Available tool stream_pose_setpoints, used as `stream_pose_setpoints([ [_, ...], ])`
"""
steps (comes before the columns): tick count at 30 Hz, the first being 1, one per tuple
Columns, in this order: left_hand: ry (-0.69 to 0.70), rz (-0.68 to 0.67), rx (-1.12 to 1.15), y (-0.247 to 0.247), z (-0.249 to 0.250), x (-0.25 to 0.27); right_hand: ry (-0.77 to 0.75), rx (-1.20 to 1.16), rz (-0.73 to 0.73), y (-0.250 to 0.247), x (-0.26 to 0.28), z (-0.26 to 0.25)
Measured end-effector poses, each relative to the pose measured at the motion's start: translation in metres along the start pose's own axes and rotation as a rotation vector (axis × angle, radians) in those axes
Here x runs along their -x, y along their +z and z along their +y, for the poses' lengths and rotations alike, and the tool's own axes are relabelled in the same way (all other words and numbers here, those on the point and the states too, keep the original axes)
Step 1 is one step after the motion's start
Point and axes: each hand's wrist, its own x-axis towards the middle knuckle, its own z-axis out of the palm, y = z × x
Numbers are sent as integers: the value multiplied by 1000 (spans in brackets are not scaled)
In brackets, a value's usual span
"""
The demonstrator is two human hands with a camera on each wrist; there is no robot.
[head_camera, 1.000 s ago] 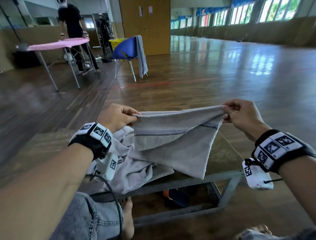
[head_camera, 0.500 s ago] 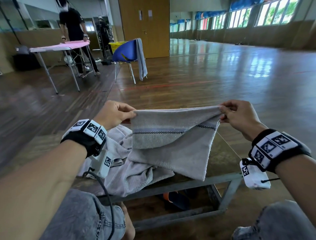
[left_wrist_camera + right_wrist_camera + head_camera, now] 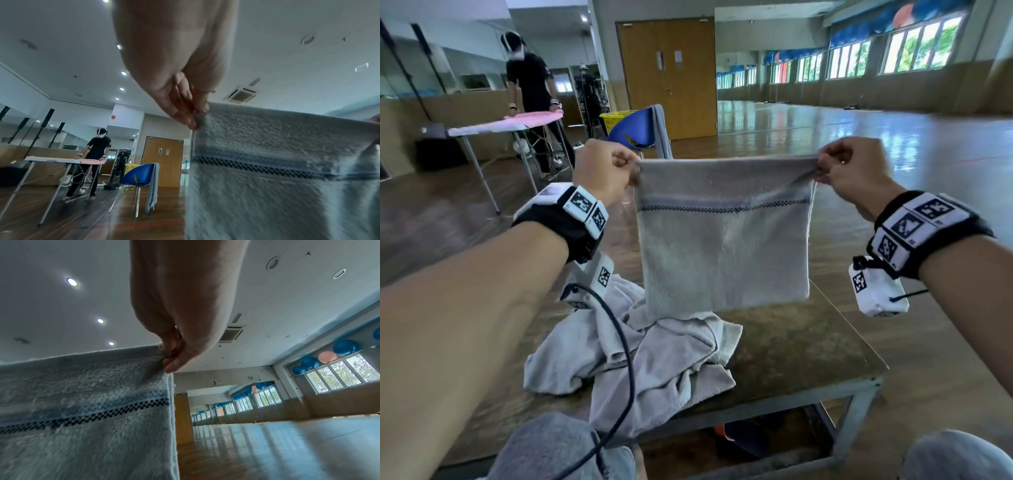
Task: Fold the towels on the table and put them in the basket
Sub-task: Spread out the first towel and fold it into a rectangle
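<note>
A grey towel (image 3: 722,246) with a dark checked stripe hangs doubled over, stretched flat in the air above the table (image 3: 808,346). My left hand (image 3: 619,168) pinches its top left corner, and my right hand (image 3: 832,171) pinches its top right corner. The wrist views show the same pinches: left hand (image 3: 195,113) on the towel (image 3: 277,162), right hand (image 3: 170,356) on the towel (image 3: 82,402). A heap of crumpled grey towels (image 3: 654,356) lies on the table below, touching the hanging towel's lower edge. No basket for these towels is in view.
The table is low with a metal frame (image 3: 859,404); my knees are at its near edge. Beyond it stand a blue chair (image 3: 635,132) with a towel draped on it, a yellow basket (image 3: 614,121), and a person (image 3: 530,96) at a pink-covered table (image 3: 506,123).
Both hands have lifted the towel higher and pulled it taut, so it now hangs straight and clear of the table edge. The camera has tipped upward.
</note>
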Motion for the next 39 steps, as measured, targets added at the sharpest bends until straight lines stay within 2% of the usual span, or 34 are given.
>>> stream_pose_setpoints([
  [4, 69, 90, 122, 0, 5, 4, -114, -10, 36, -15, 4, -9],
  [7, 31, 3, 106, 7, -11, 42, -103, 31, -58, -27, 35, 12],
  [11, -198, -297, 204, 21, -41, 110, -60, 134, -351, -47, 95, 60],
  [16, -481, -805, 145, 52, -62, 165, 218, 175, -760, -54, 154, 119],
  [18, -589, -963, 169, 62, -68, 174, 299, 207, -862, -51, 167, 138],
  [20, -610, -1040, 156, 69, -77, 172, 379, 204, -884, -46, 172, 150],
  [22, -588, -1012, 115, 78, -86, 164, 401, 203, -836, -38, 167, 159],
  [28, -500, -679, -7, 115, -114, 135, 250, 300, -541, 10, 134, 178],
  [31, -486, -574, -53, 132, -129, 127, 208, 344, -446, 36, 119, 194],
  [35, -458, -484, -92, 152, -142, 123, 202, 435, -392, 68, 109, 212],
  [39, -421, -539, -153, 163, -146, 123, 228, 630, -486, 89, 105, 223],
])
